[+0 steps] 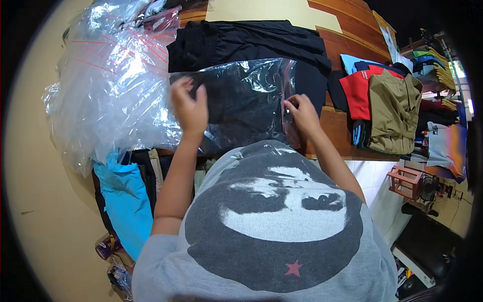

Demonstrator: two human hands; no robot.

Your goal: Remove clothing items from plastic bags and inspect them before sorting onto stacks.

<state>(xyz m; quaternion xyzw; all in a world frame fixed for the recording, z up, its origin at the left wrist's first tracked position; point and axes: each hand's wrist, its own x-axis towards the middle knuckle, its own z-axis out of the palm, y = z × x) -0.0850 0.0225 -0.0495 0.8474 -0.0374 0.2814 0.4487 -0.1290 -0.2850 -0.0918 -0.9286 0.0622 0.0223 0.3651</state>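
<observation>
A clear zip-lock plastic bag (245,102) with a dark folded garment inside lies flat before me, over folded black garments (256,41). My left hand (189,105) is over the bag's left end, fingers apart and slightly blurred, holding nothing. At the bag's right end, my right hand (303,112) pinches the edge by the red zip strip between thumb and fingers. A large heap of clear plastic bags (109,83) with red strips lies left of the left hand.
Folded clothes, with a khaki garment (394,109) and a red garment (354,88) on top, are stacked on the right of the wooden table (336,132). A beige sheet (264,10) lies at the far side. A bright blue garment (126,200) hangs at the lower left.
</observation>
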